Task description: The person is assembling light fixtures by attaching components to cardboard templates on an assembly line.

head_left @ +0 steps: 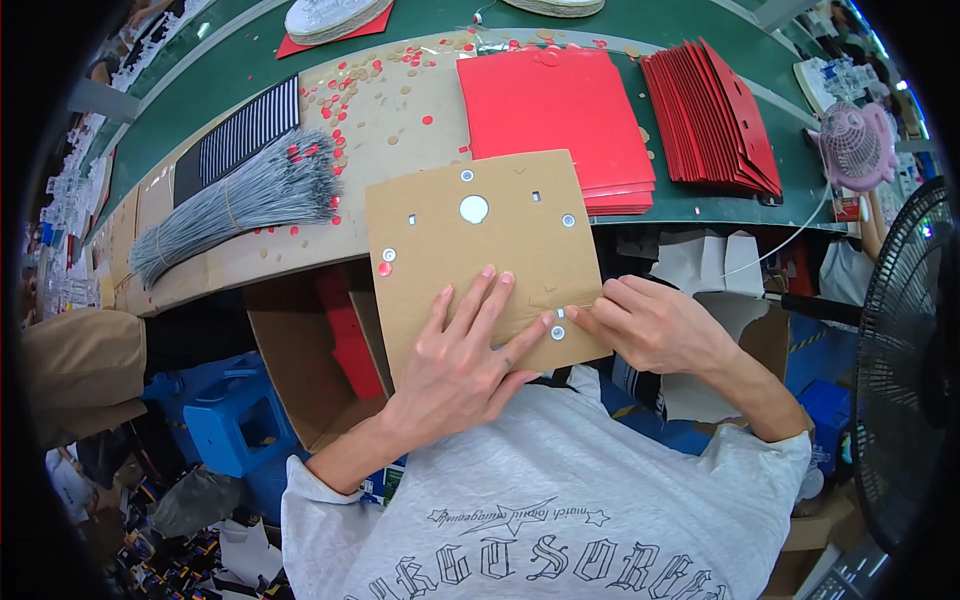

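Nearest: brown cardboard panel [420, 290], directly under both hands, lower edge against the wearer's grey shirt [560, 480]. Its far part overlaps the bench edge in view; whether it rests there, cannot tell.

Left hand [460, 350]: palm down, fingers spread, laid flat on the panel, gripping nothing; index tip by a small slot. Right hand [645, 325]: fingers curled, thumb and fingertips drawn close at the panel's right edge, beside that slot. Something thin may be pinched there; cannot tell.

Handling, my judgement: light, fairly stiff board, dry rather than slippery, liable to crease near the cut-outs. Best hold: flat palm mid-panel, or opposite edges, clear of the slots and the pale round discs.

Beyond the left hand, farther left: bundle of grey wire-like strands [240, 205], tied, thin and likely bendable; past it, a striped black piece [250, 130]. Straight beyond the hands: glossy red sheets [550, 115], stacked. Beyond the right hand: folded red pieces [710, 120], fanned out; farther right, pink fan [858, 143].
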